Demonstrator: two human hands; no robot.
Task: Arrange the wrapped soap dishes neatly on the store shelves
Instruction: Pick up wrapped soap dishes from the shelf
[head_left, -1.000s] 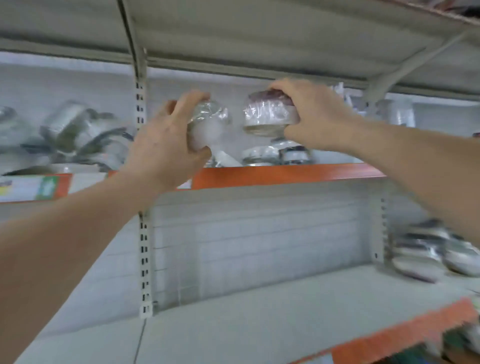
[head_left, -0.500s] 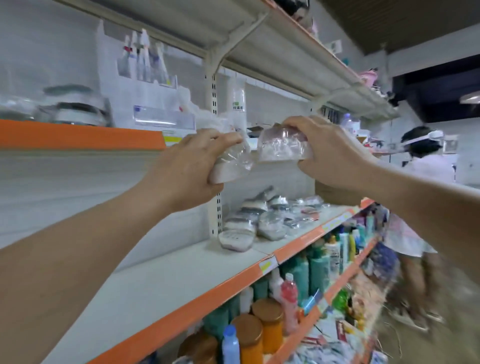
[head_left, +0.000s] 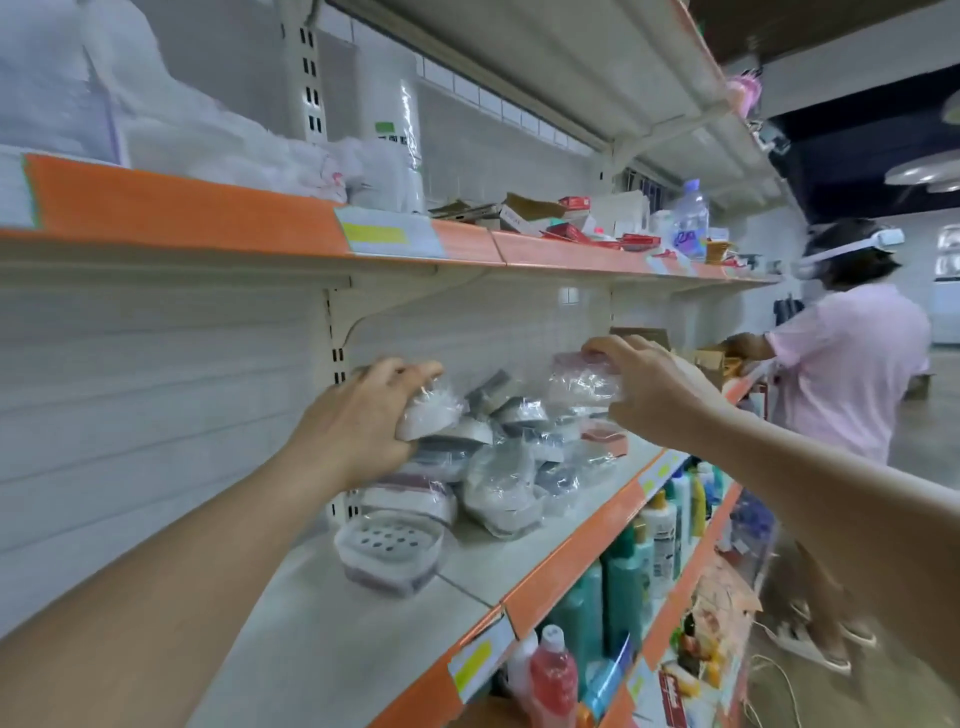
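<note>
1. Gripping a wrapped soap dish (head_left: 431, 413), the left hand (head_left: 358, 426) curls its fingers round the clear packet, just above the heap on the shelf.
2. The right hand (head_left: 654, 389) holds a second wrapped soap dish (head_left: 582, 382) from above, fingers curled over its top, raised over the far end of the heap.
3. Between and below the hands lies the pile of wrapped dishes (head_left: 498, 467), tumbled against the back panel and reaching about halfway to the front edge.
4. One dish with a perforated tray (head_left: 389, 551) sits apart at the near end of the pile.
5. The middle shelf (head_left: 322, 634) shows bare board nearer the camera, up to its orange front strip (head_left: 566, 561).
6. The upper shelf (head_left: 182, 213) overhangs the hands.
7. Bottles (head_left: 623, 582) fill the shelf below; a person in a pink shirt (head_left: 852, 374) stands down the aisle.
</note>
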